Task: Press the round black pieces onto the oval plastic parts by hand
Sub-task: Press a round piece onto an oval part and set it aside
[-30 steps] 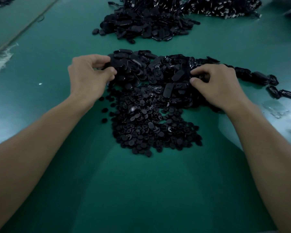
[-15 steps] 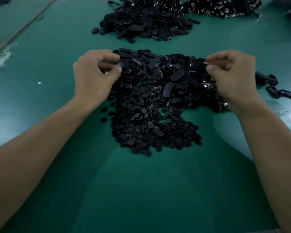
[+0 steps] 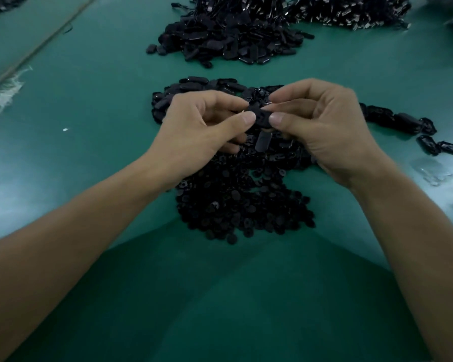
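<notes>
1. Currently one oval plastic part [image 3: 262, 118] is held in the air above the piles: the left hand [image 3: 199, 129] pinches its left end, thumb on top; the right hand [image 3: 324, 126] pinches its right end likewise.
2. Whether a round piece already sits on it: cannot tell, too dark.
3. Handling, judged: the part looks light, stiff, smooth, probably slippery; best held by the ends, middle left free for pressing.
4. The round black pieces [image 3: 246, 210] look tiny and light, likely to skid or drop; fingertip pinch at the rim.
5. Containers: none in view. Round pieces and spare oval parts [image 3: 194, 82] lie in loose heaps on the green surface [image 3: 102, 105]; a bigger heap [image 3: 228, 37] lies farther back.
</notes>
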{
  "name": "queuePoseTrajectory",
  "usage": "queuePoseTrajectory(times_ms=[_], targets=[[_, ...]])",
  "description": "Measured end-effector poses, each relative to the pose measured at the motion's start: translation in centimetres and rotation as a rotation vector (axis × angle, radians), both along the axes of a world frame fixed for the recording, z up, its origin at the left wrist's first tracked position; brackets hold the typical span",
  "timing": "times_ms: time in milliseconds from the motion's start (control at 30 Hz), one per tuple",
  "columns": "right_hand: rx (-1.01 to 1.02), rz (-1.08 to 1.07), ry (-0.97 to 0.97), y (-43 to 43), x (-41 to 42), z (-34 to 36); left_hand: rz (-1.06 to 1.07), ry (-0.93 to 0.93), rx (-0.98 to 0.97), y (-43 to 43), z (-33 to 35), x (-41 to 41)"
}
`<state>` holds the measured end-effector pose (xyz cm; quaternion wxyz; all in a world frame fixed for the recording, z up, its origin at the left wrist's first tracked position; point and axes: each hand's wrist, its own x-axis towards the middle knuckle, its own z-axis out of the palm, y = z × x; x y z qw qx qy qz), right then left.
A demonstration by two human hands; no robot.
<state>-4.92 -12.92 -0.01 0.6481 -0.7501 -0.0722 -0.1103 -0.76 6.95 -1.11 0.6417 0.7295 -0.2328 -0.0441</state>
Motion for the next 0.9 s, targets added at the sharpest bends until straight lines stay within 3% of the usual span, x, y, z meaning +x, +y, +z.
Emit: queuePoseTrajectory(times_ms=[367,533,767,833,900], targets=[[-0.306,-0.046,-0.038,0.3,-0.1,-0.9,-0.012,0.11,-0.033,0.1,0.1,0.0],[-0.189,-0.101,-0.073,0.7,-0.2,-0.6,-0.037,0.099,0.006,0.1,0.3,-0.2],[-0.131,-0.006,-0.06,1.5,-0.5,-0.5,0.05,-0.01,0.112,0.5,0.1,0.4],[-0.198,-0.02,-0.042,1.2,-0.5,-0.5,0.064,-0.006,0.136,0.7,0.0,0.7],[-0.414,-0.042,-0.039,0.8,-0.6,-0.5,0.089,-0.013,0.131,0.8,0.1,0.8]])
